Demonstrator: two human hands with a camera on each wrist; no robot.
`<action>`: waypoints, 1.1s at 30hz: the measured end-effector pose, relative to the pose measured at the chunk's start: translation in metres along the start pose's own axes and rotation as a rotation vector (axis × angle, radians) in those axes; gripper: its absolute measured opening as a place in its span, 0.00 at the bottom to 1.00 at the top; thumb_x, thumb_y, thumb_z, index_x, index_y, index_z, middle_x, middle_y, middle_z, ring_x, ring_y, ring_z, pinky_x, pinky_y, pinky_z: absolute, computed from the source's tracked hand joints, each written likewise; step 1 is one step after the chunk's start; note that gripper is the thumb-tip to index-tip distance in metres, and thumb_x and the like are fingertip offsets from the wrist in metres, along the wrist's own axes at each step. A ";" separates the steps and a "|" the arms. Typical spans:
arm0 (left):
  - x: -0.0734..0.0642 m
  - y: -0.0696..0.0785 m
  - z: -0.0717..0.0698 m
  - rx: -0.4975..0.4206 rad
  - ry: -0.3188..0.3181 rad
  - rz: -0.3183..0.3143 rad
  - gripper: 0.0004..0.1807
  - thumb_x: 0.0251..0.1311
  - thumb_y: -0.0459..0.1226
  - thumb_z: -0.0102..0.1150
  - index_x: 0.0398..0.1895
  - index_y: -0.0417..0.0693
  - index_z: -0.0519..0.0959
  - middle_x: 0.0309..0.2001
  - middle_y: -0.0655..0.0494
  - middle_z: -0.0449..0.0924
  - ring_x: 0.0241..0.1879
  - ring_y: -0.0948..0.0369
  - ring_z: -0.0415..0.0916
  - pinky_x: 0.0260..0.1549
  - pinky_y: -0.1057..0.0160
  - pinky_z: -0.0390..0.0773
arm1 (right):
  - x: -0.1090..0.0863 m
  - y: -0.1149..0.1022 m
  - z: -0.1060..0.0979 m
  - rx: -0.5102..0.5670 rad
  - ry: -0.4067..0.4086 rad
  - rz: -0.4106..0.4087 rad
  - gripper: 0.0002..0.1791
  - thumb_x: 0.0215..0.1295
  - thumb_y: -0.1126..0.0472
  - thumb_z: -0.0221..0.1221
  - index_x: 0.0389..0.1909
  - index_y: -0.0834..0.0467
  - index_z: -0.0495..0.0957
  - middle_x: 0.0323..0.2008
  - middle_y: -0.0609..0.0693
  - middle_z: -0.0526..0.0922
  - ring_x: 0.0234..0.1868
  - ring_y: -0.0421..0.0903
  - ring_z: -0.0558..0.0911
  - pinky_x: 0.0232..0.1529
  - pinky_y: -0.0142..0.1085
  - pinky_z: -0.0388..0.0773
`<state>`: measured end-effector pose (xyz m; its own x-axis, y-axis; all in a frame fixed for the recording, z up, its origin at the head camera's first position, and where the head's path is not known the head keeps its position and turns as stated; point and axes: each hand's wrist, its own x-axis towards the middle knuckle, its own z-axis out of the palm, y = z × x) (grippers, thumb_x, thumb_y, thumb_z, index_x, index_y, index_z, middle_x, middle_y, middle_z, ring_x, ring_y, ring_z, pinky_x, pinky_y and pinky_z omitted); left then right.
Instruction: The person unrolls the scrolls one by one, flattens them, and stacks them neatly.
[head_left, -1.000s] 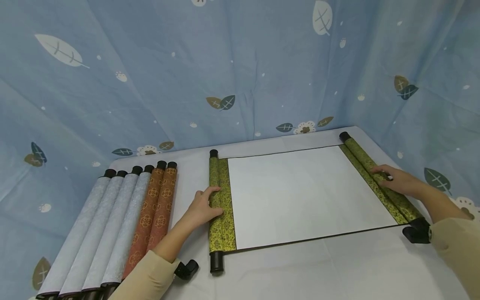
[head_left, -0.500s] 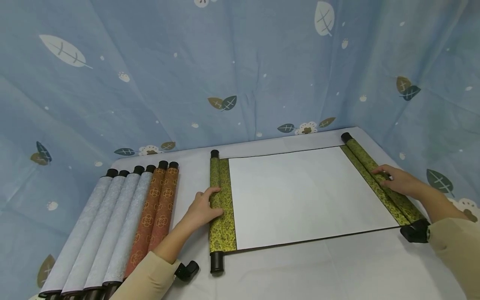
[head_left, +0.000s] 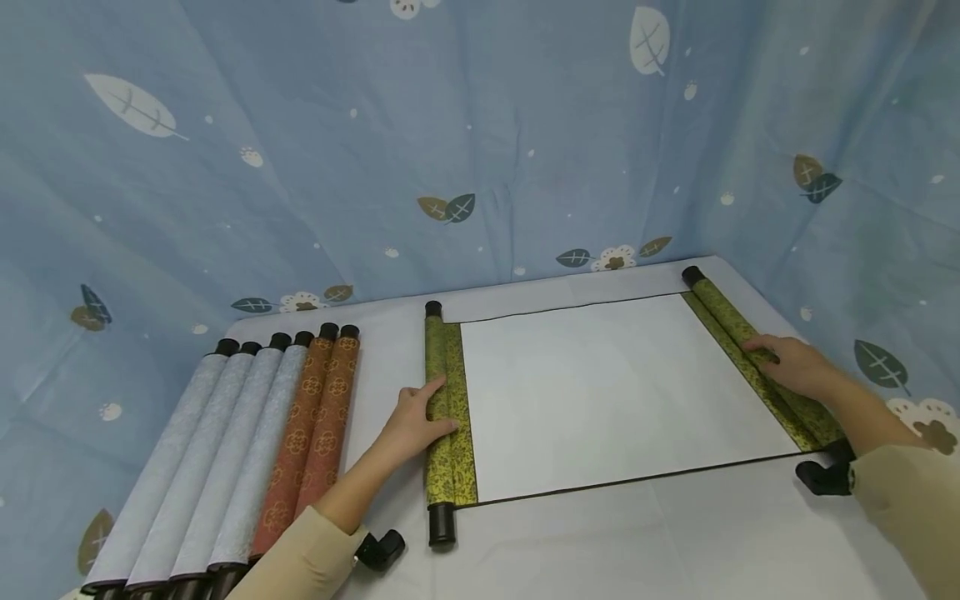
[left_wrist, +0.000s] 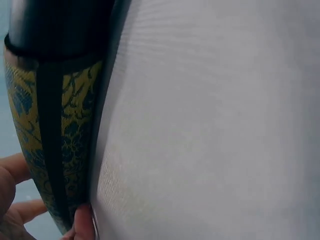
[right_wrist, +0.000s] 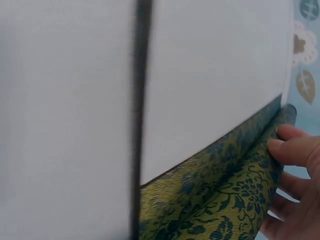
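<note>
One scroll [head_left: 592,400], plain white panel with green-and-yellow patterned borders, lies partly unrolled on the white table [head_left: 555,554]. Left hand [head_left: 411,423]: thumb and fingers apart, curved round the left roll [head_left: 440,467]. Right hand [head_left: 798,367]: thumb and fingers curved over the right roll [head_left: 723,321]. To the left, in a row: four pale scrolls [head_left: 197,458], two rust-red scrolls [head_left: 327,417]. Behind: blue leaf-print curtain [head_left: 300,183].

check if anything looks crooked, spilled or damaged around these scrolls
Nothing stands out. The green scroll lies unrolled between the left hand and right hand, no tear or stain visible on its white middle. The pale scrolls and red scrolls lie rolled up in a row.
</note>
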<state>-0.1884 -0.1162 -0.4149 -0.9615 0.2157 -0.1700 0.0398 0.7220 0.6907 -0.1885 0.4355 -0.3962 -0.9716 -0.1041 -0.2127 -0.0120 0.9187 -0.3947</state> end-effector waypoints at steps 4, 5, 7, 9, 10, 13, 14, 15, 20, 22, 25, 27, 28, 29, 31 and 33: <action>-0.004 0.000 -0.003 -0.012 -0.006 -0.017 0.46 0.56 0.45 0.65 0.74 0.45 0.52 0.61 0.27 0.58 0.56 0.34 0.66 0.47 0.38 0.71 | -0.002 -0.004 0.002 -0.093 0.039 -0.005 0.23 0.63 0.69 0.51 0.59 0.72 0.64 0.57 0.81 0.59 0.53 0.79 0.61 0.43 0.62 0.68; -0.006 0.001 -0.004 0.001 -0.003 -0.021 0.47 0.57 0.46 0.64 0.74 0.43 0.50 0.61 0.28 0.58 0.55 0.36 0.68 0.46 0.40 0.72 | -0.002 -0.007 0.002 -0.103 0.049 -0.004 0.24 0.63 0.69 0.52 0.60 0.72 0.64 0.57 0.81 0.58 0.53 0.79 0.61 0.45 0.64 0.67; -0.010 0.001 -0.005 0.039 0.012 -0.031 0.49 0.57 0.48 0.63 0.74 0.41 0.47 0.61 0.29 0.60 0.52 0.39 0.71 0.41 0.44 0.75 | -0.004 -0.013 0.001 -0.109 0.058 0.012 0.26 0.64 0.67 0.52 0.61 0.72 0.62 0.58 0.80 0.56 0.54 0.79 0.60 0.46 0.65 0.66; -0.015 0.002 -0.006 0.093 0.031 -0.028 0.49 0.58 0.49 0.62 0.73 0.38 0.47 0.61 0.30 0.62 0.49 0.42 0.75 0.35 0.48 0.77 | -0.005 -0.019 0.001 -0.104 0.059 0.032 0.28 0.65 0.64 0.52 0.63 0.72 0.60 0.59 0.80 0.55 0.55 0.78 0.60 0.46 0.66 0.66; -0.019 0.002 -0.007 0.119 0.039 -0.021 0.48 0.58 0.49 0.61 0.73 0.37 0.47 0.60 0.30 0.63 0.47 0.44 0.76 0.32 0.50 0.77 | -0.006 -0.023 0.001 -0.103 0.061 0.036 0.29 0.66 0.63 0.52 0.64 0.72 0.59 0.60 0.80 0.55 0.55 0.78 0.60 0.46 0.66 0.66; -0.029 0.005 -0.007 0.175 0.067 0.006 0.46 0.59 0.49 0.61 0.72 0.37 0.51 0.57 0.34 0.67 0.44 0.48 0.77 0.26 0.56 0.75 | -0.007 -0.035 0.003 -0.111 0.078 0.042 0.31 0.66 0.58 0.53 0.65 0.70 0.59 0.60 0.79 0.56 0.55 0.77 0.63 0.44 0.65 0.67; -0.032 0.005 -0.008 0.187 0.073 0.015 0.45 0.59 0.49 0.61 0.72 0.38 0.52 0.56 0.35 0.68 0.44 0.50 0.77 0.25 0.57 0.75 | -0.008 -0.039 0.003 -0.115 0.083 0.035 0.31 0.67 0.56 0.53 0.65 0.70 0.59 0.60 0.79 0.56 0.55 0.77 0.63 0.44 0.65 0.67; -0.036 0.006 -0.008 0.191 0.079 0.022 0.45 0.59 0.49 0.61 0.72 0.39 0.52 0.56 0.37 0.69 0.43 0.51 0.77 0.25 0.58 0.74 | -0.008 -0.044 0.003 -0.117 0.089 0.031 0.32 0.67 0.55 0.53 0.65 0.69 0.59 0.60 0.79 0.56 0.55 0.77 0.63 0.44 0.65 0.67; -0.049 0.008 -0.015 0.137 0.101 0.014 0.44 0.59 0.52 0.60 0.74 0.48 0.52 0.59 0.48 0.71 0.43 0.57 0.77 0.29 0.58 0.73 | -0.013 -0.069 0.003 -0.079 0.118 0.000 0.35 0.68 0.48 0.53 0.67 0.67 0.59 0.57 0.77 0.66 0.49 0.74 0.72 0.36 0.56 0.74; -0.053 0.008 -0.019 0.100 0.123 0.015 0.43 0.59 0.51 0.60 0.74 0.50 0.53 0.59 0.51 0.72 0.44 0.58 0.77 0.33 0.57 0.74 | -0.016 -0.079 0.003 -0.055 0.135 -0.019 0.35 0.68 0.47 0.53 0.67 0.67 0.59 0.52 0.75 0.71 0.40 0.68 0.77 0.28 0.49 0.74; -0.059 0.006 -0.022 0.038 0.172 0.043 0.41 0.60 0.48 0.61 0.73 0.51 0.54 0.59 0.51 0.74 0.46 0.57 0.78 0.38 0.55 0.76 | -0.020 -0.095 0.006 -0.042 0.162 -0.062 0.35 0.69 0.48 0.53 0.67 0.68 0.59 0.49 0.72 0.73 0.37 0.62 0.78 0.24 0.43 0.72; -0.063 0.005 -0.024 -0.003 0.210 0.077 0.41 0.60 0.46 0.62 0.73 0.51 0.55 0.57 0.50 0.75 0.48 0.55 0.77 0.42 0.53 0.76 | -0.022 -0.104 0.008 -0.050 0.182 -0.087 0.34 0.68 0.50 0.54 0.67 0.67 0.60 0.52 0.72 0.72 0.40 0.62 0.78 0.26 0.44 0.74; -0.065 0.005 -0.025 -0.026 0.227 0.092 0.40 0.60 0.45 0.62 0.73 0.51 0.55 0.57 0.50 0.75 0.48 0.55 0.77 0.44 0.52 0.76 | -0.024 -0.109 0.008 -0.053 0.190 -0.096 0.34 0.68 0.51 0.55 0.67 0.66 0.60 0.51 0.71 0.72 0.41 0.62 0.78 0.28 0.46 0.75; -0.067 0.005 -0.026 -0.043 0.243 0.105 0.40 0.59 0.44 0.62 0.73 0.51 0.55 0.57 0.49 0.75 0.49 0.54 0.77 0.45 0.51 0.76 | -0.025 -0.114 0.009 -0.055 0.197 -0.106 0.33 0.67 0.51 0.55 0.67 0.66 0.61 0.55 0.72 0.70 0.46 0.64 0.77 0.31 0.47 0.76; -0.071 0.004 -0.029 -0.067 0.272 0.122 0.40 0.59 0.43 0.63 0.73 0.50 0.56 0.57 0.48 0.74 0.50 0.53 0.77 0.47 0.50 0.75 | -0.026 -0.124 0.011 -0.048 0.203 -0.113 0.34 0.67 0.51 0.56 0.67 0.65 0.61 0.56 0.71 0.71 0.47 0.64 0.77 0.32 0.48 0.77; -0.075 0.002 -0.032 -0.089 0.293 0.124 0.40 0.59 0.43 0.63 0.73 0.50 0.56 0.58 0.47 0.73 0.51 0.53 0.76 0.47 0.49 0.74 | -0.028 -0.133 0.013 -0.050 0.210 -0.120 0.34 0.67 0.49 0.56 0.67 0.63 0.61 0.56 0.70 0.72 0.47 0.63 0.78 0.31 0.47 0.77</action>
<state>-0.1250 -0.1520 -0.3776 -0.9886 0.0907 0.1198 0.1501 0.6390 0.7544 -0.1566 0.3112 -0.3489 -0.9902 -0.1374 0.0256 -0.1374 0.9228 -0.3600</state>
